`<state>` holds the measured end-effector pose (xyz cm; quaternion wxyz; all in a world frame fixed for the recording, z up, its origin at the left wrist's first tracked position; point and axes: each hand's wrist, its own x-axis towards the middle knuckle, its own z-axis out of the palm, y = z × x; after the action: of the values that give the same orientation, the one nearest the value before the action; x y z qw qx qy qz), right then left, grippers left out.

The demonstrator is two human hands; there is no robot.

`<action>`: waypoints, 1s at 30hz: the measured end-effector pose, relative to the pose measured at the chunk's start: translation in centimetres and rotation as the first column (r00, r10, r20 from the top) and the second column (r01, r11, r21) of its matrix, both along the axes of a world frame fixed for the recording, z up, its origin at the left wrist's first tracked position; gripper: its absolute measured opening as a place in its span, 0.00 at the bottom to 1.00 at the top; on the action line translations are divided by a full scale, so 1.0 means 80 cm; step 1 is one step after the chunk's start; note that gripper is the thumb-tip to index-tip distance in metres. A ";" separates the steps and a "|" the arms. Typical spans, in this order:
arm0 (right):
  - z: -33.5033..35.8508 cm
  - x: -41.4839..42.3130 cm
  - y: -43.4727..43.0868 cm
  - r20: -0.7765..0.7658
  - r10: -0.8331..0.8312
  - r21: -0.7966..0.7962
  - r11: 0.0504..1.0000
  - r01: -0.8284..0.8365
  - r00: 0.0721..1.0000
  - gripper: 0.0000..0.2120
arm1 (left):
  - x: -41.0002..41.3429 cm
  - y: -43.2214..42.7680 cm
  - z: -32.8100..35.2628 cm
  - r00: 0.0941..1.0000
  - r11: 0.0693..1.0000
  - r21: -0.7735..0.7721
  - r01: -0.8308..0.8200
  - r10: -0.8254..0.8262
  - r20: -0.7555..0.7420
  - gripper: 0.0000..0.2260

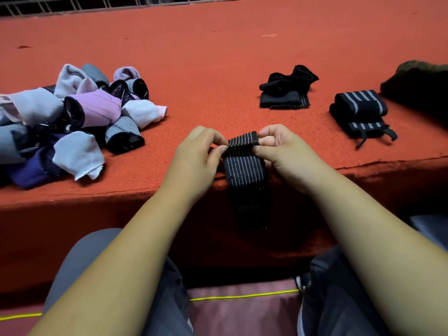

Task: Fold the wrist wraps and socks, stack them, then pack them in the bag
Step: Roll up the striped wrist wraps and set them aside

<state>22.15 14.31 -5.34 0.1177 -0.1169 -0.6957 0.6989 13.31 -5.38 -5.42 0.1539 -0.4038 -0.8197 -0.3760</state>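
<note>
A black wrist wrap with thin pale stripes (246,175) lies over the front edge of the red table, its lower part hanging down. Its top end is rolled over. My left hand (196,154) pinches the roll's left side and my right hand (283,151) pinches its right side. A heap of folded socks (72,122), in lilac, grey, white and dark purple, sits at the left. Black wrist wraps (286,90) lie stacked at the back right. A rolled black wrap with grey stripes (361,112) sits further right.
A dark olive bag or cloth (421,83) lies at the far right edge. The red table surface (206,69) stretches back to a metal railing (72,6). Below the table edge are my knees and a pinkish mat with a yellow cord (242,297).
</note>
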 end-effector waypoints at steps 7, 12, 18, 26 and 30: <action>0.001 0.000 0.002 -0.004 0.027 -0.076 0.997 -0.028 1.000 0.15 | -0.002 -0.001 -0.003 1.000 0.999 -0.028 0.029 -0.029 -0.006 0.04; 0.001 0.001 0.002 -0.008 0.050 -0.111 0.993 -0.051 0.999 0.10 | -0.002 0.001 -0.007 0.996 0.999 0.041 0.033 -0.036 0.077 0.05; -0.002 0.005 0.002 -0.094 0.064 0.010 0.998 -0.063 0.994 0.17 | 0.003 0.012 -0.006 0.795 0.927 0.343 -0.149 -0.094 0.599 0.21; -0.004 0.004 0.001 -0.069 -0.028 -0.016 1.000 0.026 0.997 0.23 | 0.003 0.010 -0.004 0.533 0.880 0.464 -0.098 -0.347 0.771 0.09; 0.001 0.005 0.000 -0.004 0.049 0.063 0.997 -0.049 0.999 0.13 | -0.001 0.010 -0.001 0.490 0.841 0.528 -0.117 -0.414 0.767 0.09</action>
<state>22.52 14.32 -5.27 0.1058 -0.0942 -0.7197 0.6797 13.21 -4.58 -5.53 -0.2071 -0.1775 -0.6123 -0.7421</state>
